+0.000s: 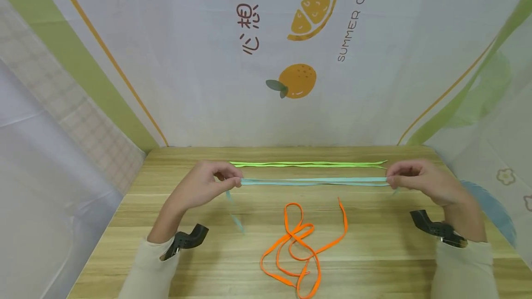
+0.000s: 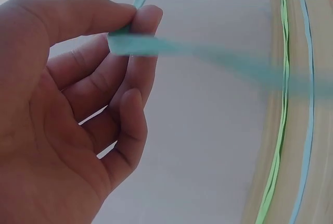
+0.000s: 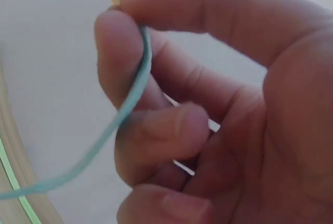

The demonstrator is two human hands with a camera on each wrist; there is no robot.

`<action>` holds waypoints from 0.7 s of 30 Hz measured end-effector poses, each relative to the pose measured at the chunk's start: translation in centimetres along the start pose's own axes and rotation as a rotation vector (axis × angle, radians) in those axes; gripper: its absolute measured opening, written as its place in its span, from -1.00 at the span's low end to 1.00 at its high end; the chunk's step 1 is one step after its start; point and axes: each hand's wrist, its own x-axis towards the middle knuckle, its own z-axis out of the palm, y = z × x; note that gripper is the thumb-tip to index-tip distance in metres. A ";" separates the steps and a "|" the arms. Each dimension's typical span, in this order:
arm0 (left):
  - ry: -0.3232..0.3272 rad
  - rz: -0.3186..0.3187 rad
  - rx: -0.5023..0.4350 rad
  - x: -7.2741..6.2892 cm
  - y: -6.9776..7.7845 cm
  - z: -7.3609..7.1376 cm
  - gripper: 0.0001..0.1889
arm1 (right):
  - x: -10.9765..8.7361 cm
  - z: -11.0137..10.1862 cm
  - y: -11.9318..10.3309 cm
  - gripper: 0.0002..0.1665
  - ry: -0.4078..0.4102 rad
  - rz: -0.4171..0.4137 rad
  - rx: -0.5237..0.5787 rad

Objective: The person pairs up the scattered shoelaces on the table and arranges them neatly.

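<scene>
A light blue flat shoelace (image 1: 311, 179) runs straight across between my two hands, above the table. My left hand (image 1: 206, 182) pinches its left part between thumb and index finger, and a loose blurred end (image 2: 151, 45) hangs from the pinch. On the other side, my right hand (image 1: 426, 183) pinches the lace with thumb and index finger; a tail (image 3: 132, 96) droops below those fingers. Another light blue strand (image 2: 311, 78) lies along the table in the left wrist view. Just behind it rests a doubled green shoelace (image 1: 307, 165), laid out straight.
An orange shoelace (image 1: 293, 234) lies in loose tangled loops on the wooden table (image 1: 224, 262), nearer to me. Behind the table hangs a white cloth (image 1: 208, 82) printed with oranges and lettering. Black wrist mounts (image 1: 189, 239) sit by both sleeves.
</scene>
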 end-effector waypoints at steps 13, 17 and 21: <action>-0.009 -0.110 -0.050 0.0 -2.9 -1.2 -0.88 | -0.9 -1.4 1.8 -0.87 0.137 0.227 -0.205; -0.001 -0.149 -0.055 -0.1 -3.8 -1.6 -0.86 | -1.2 -1.9 2.4 -0.84 0.142 0.260 -0.224; 0.002 -0.176 -0.050 -0.1 -4.8 -2.0 -0.84 | -1.3 -2.3 2.7 -0.77 0.153 0.313 -0.253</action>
